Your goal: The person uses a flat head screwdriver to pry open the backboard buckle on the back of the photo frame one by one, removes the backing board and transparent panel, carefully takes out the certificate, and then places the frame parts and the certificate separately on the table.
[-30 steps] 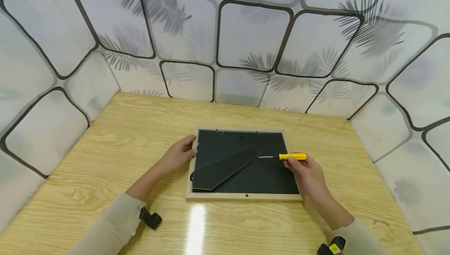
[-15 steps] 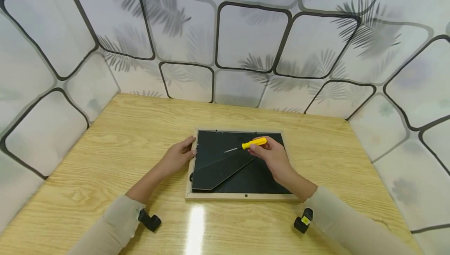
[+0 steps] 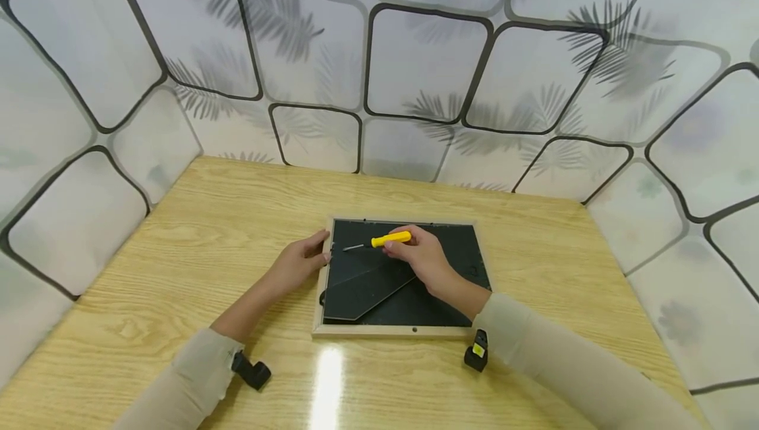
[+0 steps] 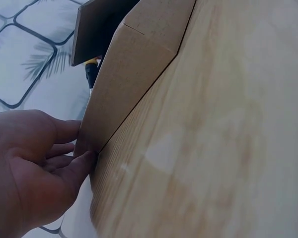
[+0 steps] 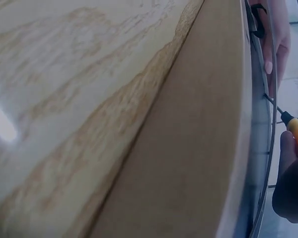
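A picture frame (image 3: 415,332) with a light wood rim lies back side up on the table. Its black backing board (image 3: 427,311) carries a dark easel leg (image 3: 362,295), slanting across it. At the frame's left rim, my left hand (image 3: 294,265) holds the edge with thumb and fingers, also seen in the left wrist view as a hand (image 4: 39,168) at the frame's side. My right hand (image 3: 423,255) pinches a yellow-handled screwdriver (image 3: 391,239) above the backing. Its thin shaft points left, the tip close to the left edge; contact there cannot be told from the head view.
The wood-grain table (image 3: 237,199) spreads around the frame. Patterned wall panels (image 3: 415,61) enclose its back and sides. A small black camera (image 3: 476,351) is strapped at the right wrist, another camera (image 3: 252,371) at the left.
My right hand has carried the screwdriver leftward across the backing, from the frame's right side to near its left edge. My left hand and the frame have stayed put.
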### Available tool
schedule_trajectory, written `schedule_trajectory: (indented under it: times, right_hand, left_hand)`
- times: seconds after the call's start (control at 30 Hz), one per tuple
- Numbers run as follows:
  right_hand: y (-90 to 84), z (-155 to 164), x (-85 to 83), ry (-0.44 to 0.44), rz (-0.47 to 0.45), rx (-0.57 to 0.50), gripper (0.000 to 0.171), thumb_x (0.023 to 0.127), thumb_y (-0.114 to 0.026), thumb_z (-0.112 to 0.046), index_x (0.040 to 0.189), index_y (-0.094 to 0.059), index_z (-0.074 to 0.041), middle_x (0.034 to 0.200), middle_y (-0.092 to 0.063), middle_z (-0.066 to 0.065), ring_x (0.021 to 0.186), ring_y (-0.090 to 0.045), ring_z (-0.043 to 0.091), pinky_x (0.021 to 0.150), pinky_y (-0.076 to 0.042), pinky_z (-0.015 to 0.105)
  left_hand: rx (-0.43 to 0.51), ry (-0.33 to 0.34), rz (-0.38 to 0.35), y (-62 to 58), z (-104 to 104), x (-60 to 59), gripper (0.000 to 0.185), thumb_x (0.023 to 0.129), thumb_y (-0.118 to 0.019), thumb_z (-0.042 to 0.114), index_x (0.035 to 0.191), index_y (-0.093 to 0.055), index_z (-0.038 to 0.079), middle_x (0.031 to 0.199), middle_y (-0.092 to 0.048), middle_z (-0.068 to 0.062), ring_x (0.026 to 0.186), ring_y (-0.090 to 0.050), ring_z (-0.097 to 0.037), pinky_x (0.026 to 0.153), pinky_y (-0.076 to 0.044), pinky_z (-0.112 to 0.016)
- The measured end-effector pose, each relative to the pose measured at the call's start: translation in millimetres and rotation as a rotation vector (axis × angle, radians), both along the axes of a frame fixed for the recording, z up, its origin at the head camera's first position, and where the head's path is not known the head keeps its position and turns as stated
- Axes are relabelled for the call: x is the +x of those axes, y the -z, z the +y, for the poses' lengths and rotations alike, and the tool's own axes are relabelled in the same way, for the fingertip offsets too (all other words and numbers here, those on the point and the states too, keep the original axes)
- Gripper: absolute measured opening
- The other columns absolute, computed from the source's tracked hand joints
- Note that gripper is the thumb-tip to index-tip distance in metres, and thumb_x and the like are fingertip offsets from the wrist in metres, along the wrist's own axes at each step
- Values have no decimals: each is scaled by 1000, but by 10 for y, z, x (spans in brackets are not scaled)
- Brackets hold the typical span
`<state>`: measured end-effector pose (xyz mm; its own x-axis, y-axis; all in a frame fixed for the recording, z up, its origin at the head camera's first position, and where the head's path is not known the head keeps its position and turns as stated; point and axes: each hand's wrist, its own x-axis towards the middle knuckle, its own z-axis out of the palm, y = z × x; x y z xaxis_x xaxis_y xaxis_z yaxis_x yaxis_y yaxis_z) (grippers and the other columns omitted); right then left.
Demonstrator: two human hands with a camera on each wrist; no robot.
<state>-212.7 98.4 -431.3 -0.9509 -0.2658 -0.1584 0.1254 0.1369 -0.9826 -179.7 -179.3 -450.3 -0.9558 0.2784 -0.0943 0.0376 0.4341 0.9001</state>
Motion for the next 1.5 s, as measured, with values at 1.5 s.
schedule_trajectory:
  times: [1.5]
  right_hand:
    - [119,-131,30,24,29,169,29,87,-80,-12,116,-75,-12,113,-70,6,95,-68,16,86,-58,28]
  left_hand:
    - [22,27,-33,4,-4,-4,61,107,-51,18,160,-23,5,167,-18,-17,153,-23,-34,120,-31,-49]
